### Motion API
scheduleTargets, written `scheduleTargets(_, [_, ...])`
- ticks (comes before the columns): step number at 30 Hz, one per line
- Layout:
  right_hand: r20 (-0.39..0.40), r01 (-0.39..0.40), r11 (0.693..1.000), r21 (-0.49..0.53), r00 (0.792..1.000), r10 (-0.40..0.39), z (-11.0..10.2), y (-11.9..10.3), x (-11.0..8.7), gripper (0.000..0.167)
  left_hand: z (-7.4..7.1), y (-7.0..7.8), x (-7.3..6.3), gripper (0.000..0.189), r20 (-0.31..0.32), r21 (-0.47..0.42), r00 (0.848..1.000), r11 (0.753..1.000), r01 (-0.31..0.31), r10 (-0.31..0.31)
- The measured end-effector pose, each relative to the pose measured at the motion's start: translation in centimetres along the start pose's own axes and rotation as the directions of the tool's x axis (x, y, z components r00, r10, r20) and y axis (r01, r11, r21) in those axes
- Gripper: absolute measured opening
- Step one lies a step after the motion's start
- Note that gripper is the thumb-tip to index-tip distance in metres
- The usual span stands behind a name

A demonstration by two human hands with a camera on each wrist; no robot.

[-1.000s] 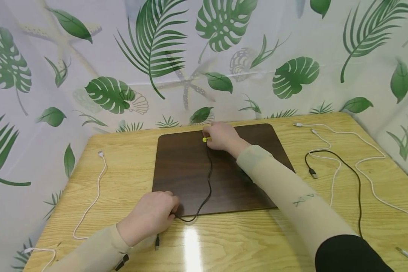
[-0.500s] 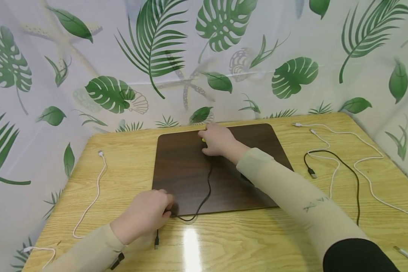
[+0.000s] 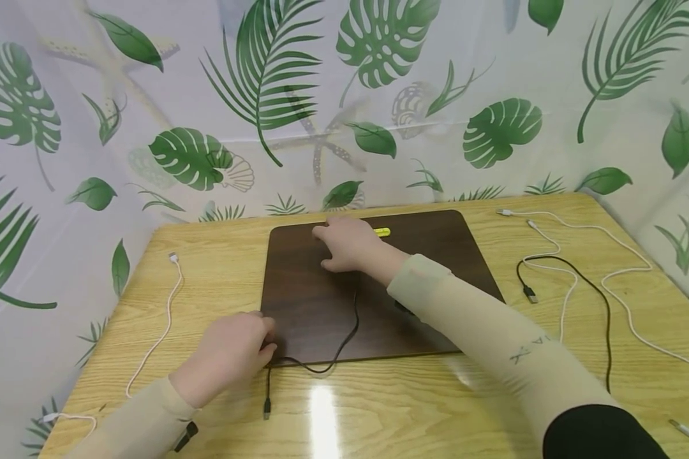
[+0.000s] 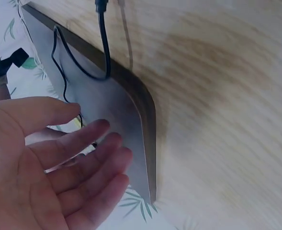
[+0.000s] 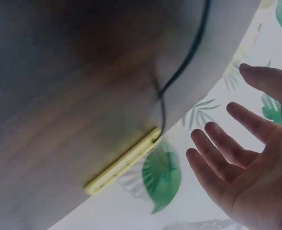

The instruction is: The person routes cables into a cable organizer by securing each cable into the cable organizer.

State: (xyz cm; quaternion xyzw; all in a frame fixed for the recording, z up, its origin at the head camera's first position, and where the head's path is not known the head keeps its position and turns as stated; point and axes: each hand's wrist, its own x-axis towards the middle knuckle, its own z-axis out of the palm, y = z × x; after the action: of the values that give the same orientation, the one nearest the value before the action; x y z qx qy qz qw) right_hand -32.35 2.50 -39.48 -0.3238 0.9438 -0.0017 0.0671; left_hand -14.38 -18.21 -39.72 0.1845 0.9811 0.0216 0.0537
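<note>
A dark brown board (image 3: 304, 287) lies on the wooden table. Near its back edge sits a yellow cable-holder strip (image 5: 124, 160), partly behind my right wrist in the head view. A black cable (image 3: 321, 371) runs from one end of the strip across the board and over its front edge, its small plug (image 3: 266, 408) lying on the table. My right hand (image 3: 350, 245) is left of the strip, above the board, its fingers spread and holding nothing. At the board's front left corner is my left hand (image 3: 224, 354), fingers loosely bent, with nothing in it.
On the left lies a white cable (image 3: 168, 312), with another white cable end (image 3: 69, 417) nearer the front. To the right are white cables (image 3: 617, 299) and a black USB cable (image 3: 607, 319). A leaf-patterned cloth (image 3: 298, 172) stands behind the table.
My right hand has let go of the black cable at the strip and shifted left, exposing more of the yellow strip. My left hand has moved left, off the cable.
</note>
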Motion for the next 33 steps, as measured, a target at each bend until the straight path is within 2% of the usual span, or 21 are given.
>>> scheduleTargets(6, [0.018,0.04,0.999,0.022,0.999,-0.04,-0.6,-1.6,-0.6,0.051,-0.5,-1.1,-0.2,0.011,0.008,0.008,0.998,0.998,0.065,-0.065])
scheduleTargets(12, [0.021,0.105,0.994,0.029,0.994,-0.106,-1.3,-3.0,-1.1,0.05,-1.0,-2.8,-0.5,0.014,0.019,0.019,0.994,0.994,0.11,-0.11])
scheduleTargets(24, [-0.02,0.196,0.98,0.034,0.98,-0.196,-1.5,-4.6,-1.5,0.05,-1.1,-7.1,-0.9,0.014,-0.015,-0.028,0.985,0.984,0.174,-0.175])
scheduleTargets(28, [-0.022,0.22,0.975,0.024,0.975,-0.22,-1.4,-5.1,-1.6,0.049,-1.0,-8.4,-0.9,0.014,0.001,-0.042,0.979,0.978,0.204,-0.204])
scheduleTargets(33, [-0.023,0.239,0.971,0.007,0.971,-0.239,-1.4,-5.5,-1.7,0.049,-1.0,-9.2,-1.0,0.015,0.031,-0.069,0.97,0.968,0.243,-0.241])
